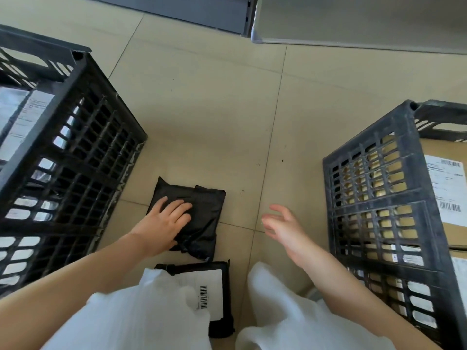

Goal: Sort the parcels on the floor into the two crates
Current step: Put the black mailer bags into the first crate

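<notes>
A black plastic mailer parcel (202, 218) lies on the tiled floor between two black lattice crates. My left hand (164, 223) rests on its left half, fingers spread over the top and thumb tucked under the near edge. My right hand (283, 226) hovers empty to the right of the parcel, fingers apart. A second black parcel with a white barcode label (214, 291) lies nearer to me, partly hidden by my white-clad knees. The left crate (75, 147) holds grey and white bagged parcels. The right crate (379, 198) holds brown cardboard boxes with labels.
Beige floor tiles (214, 109) stretch between and beyond the crates. A grey metal cabinet base (202, 13) and a pale panel (353, 21) stand at the far side. My knees in white trousers (278, 311) fill the bottom of the view.
</notes>
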Demonstrator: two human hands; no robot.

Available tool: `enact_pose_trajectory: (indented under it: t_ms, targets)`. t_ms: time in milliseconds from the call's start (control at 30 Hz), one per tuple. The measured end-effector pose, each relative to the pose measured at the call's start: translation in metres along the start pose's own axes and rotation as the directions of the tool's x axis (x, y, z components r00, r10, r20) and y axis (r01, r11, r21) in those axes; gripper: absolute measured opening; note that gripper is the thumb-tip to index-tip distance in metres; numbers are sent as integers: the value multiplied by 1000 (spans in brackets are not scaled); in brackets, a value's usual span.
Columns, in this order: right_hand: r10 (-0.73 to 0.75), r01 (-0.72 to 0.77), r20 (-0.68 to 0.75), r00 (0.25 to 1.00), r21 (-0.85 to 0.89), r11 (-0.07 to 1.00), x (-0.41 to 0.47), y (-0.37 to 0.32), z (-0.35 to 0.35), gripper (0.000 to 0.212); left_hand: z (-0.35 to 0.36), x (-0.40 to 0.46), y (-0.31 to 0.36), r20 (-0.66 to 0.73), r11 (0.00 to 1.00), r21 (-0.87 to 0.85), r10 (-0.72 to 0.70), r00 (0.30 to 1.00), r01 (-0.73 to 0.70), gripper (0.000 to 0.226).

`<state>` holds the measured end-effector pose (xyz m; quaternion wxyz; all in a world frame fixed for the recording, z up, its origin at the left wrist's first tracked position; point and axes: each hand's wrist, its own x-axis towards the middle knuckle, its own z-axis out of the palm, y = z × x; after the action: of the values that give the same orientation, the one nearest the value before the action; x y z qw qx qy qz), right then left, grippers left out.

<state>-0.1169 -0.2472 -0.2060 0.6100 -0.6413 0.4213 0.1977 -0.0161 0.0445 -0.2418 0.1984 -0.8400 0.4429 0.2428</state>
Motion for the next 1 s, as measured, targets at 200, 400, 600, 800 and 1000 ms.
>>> enact_pose_trajectory:
  t_ms: [200,400,600,800,1000]
  targets:
    - [25,-25,0,1000,16,1000,10,9,4,46,16,2,5,71,997,-13,77,995,-76,59]
    - [43,-43,14,999,18,999,13,14,11,45,23,7,9,18,997,18,71,997,-71,40]
    - [60,-60,10,998,16,998,19,23,12,46,25,7,10,10,997,42,59,998,-60,28]
    - [67,-67,-5,998,33,997,20,22,12,44,25,5,9,-28,998,-5,66,997,-66,28]
    - [77,-77,0,997,36,996,18,24,11,42,26,5,17,21,997,64,45,999,-46,31]
